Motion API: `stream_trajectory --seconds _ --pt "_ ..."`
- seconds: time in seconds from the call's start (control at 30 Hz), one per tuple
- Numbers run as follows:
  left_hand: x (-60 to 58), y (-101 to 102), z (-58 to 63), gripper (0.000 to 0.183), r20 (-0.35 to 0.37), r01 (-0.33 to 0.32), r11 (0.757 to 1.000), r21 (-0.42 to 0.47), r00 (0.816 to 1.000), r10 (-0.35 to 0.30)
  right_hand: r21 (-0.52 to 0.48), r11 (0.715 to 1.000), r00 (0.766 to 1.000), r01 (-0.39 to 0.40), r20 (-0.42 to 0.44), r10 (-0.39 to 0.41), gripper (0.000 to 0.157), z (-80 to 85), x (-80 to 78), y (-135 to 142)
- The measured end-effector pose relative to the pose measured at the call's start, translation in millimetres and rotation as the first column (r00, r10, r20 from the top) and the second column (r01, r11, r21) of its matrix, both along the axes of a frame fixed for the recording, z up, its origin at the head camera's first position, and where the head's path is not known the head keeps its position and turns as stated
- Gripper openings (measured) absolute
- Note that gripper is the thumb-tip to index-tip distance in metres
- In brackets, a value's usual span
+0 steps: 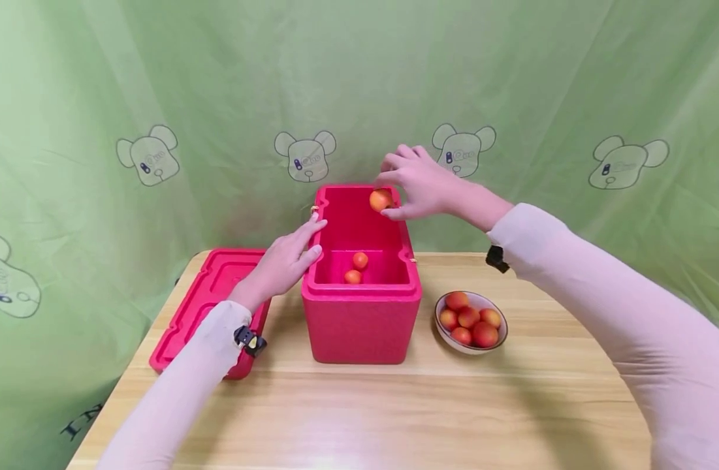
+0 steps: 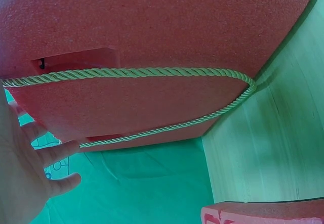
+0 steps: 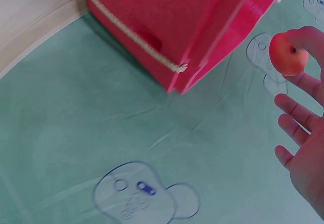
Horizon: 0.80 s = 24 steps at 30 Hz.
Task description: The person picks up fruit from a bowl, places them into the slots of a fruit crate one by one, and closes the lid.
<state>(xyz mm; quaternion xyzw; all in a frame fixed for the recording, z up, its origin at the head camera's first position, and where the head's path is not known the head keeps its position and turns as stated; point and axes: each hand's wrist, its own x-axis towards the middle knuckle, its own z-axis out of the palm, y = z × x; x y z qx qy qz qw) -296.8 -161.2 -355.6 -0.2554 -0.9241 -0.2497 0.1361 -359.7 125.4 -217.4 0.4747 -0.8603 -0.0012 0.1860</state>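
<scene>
A red lidless box (image 1: 361,333) stands on the table with two small orange-red fruits (image 1: 360,260) on its floor. Above the box's back right rim, my right hand (image 1: 420,186) pinches another small orange-red fruit (image 1: 381,200) between thumb and finger. The right wrist view shows this round fruit (image 3: 287,54) with a dark spot at one end. My left hand (image 1: 285,261) rests on the box's left rim, fingers extended. A twisted rope (image 2: 152,72) runs along the box's side in the left wrist view.
A bowl (image 1: 468,350) holding several similar fruits (image 1: 468,317) stands right of the box. On the left lies the red lid (image 1: 218,277), partly behind my left forearm. A green curtain (image 1: 359,78) hangs behind the wooden table (image 1: 359,411).
</scene>
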Motion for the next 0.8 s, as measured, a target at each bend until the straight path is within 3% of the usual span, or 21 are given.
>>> stream_trajectory --seconds 0.2,0.43,0.8 --pt "-1.5 0.5 -0.6 0.058 0.004 -0.005 1.000 0.009 1.000 0.005 0.065 0.998 1.000 0.012 0.016 -0.013 0.039 -2.7 0.9 -26.0" --pt "-1.5 0.8 -0.1 0.058 0.017 0.000 1.000 0.024 1.000 0.000 0.168 0.986 1.000 -0.006 -0.014 0.008 0.042 -16.8 -2.2 -49.5" --pt "-2.4 -1.7 1.9 0.058 -0.022 -0.035 0.999 -0.042 0.999 0.034 0.294 0.956 0.999 -0.014 -0.032 0.025 0.046 -35.7 -3.2 -70.4"
